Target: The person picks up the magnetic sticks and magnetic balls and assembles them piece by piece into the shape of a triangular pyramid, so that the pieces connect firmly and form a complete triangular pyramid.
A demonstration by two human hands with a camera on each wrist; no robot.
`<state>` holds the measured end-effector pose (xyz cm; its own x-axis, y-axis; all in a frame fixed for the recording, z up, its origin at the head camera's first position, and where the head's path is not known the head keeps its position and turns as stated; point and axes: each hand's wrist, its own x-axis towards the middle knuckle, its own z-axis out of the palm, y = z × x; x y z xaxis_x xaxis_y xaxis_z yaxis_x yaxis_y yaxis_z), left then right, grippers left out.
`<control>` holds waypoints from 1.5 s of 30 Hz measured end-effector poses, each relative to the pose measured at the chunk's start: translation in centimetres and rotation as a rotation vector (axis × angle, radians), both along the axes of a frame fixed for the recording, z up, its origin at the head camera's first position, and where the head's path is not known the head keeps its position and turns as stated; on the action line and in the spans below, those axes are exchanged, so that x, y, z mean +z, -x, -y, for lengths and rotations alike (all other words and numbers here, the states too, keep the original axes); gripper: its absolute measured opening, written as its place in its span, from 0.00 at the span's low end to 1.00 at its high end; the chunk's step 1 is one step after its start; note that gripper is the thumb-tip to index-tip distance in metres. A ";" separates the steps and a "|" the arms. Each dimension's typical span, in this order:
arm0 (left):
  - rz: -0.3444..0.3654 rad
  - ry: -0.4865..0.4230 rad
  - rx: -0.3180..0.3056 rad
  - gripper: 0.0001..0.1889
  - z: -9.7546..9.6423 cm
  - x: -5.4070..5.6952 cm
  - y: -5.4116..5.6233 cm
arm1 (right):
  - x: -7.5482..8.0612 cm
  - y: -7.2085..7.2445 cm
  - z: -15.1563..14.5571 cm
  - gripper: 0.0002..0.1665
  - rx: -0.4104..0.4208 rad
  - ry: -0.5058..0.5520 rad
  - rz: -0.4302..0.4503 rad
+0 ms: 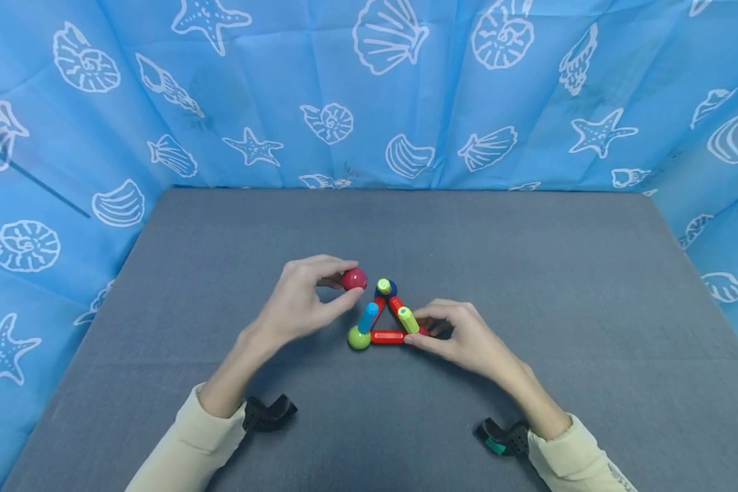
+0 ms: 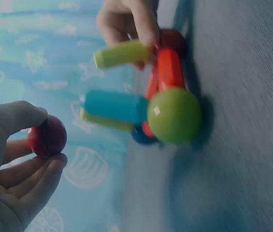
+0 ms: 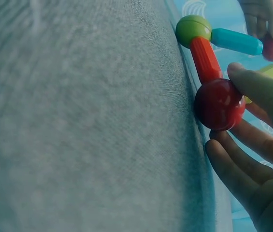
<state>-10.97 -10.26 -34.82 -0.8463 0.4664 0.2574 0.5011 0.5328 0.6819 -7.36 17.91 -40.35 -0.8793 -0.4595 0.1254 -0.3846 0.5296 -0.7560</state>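
Observation:
My left hand point(image 1: 304, 297) pinches a loose red ball point(image 1: 354, 279) between thumb and fingers, above the table and left of a small toy frame. Three red rods point(image 1: 387, 337) make the frame's flat triangle, with a green ball point(image 1: 359, 339), a dark blue ball point(image 1: 394, 290) and a second red ball point(image 3: 218, 104) at its corners. A blue rod point(image 1: 368, 318) stands up from the green ball, and a yellow-green rod point(image 1: 408, 319) rises from each of the other two. Thumb and fingers of my right hand point(image 1: 467, 338) grip the red corner ball, partly hiding it in the head view.
A grey cloth point(image 1: 529, 260) covers the table. Blue curtains point(image 1: 381, 89) with white shells and starfish hang behind it and at both sides. Black wrist mounts point(image 1: 270, 413) sit at both cuffs, just over the cloth.

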 end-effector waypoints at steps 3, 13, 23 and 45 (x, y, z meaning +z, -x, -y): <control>-0.012 -0.007 -0.032 0.21 -1.0 0.4 -0.1 | 0.0 0.0 0.0 0.17 -0.002 0.000 0.005; -0.039 0.045 -0.067 0.20 -2.8 0.1 -0.5 | -0.2 -0.1 0.3 0.16 -0.011 -0.002 -0.004; -0.060 0.100 -0.118 0.20 -2.7 0.1 -1.0 | 0.0 -0.2 0.4 0.16 -0.032 -0.013 -0.004; -0.068 0.183 -0.205 0.23 -2.7 0.3 -1.2 | 0.2 -0.5 1.2 0.13 -0.053 0.020 -0.121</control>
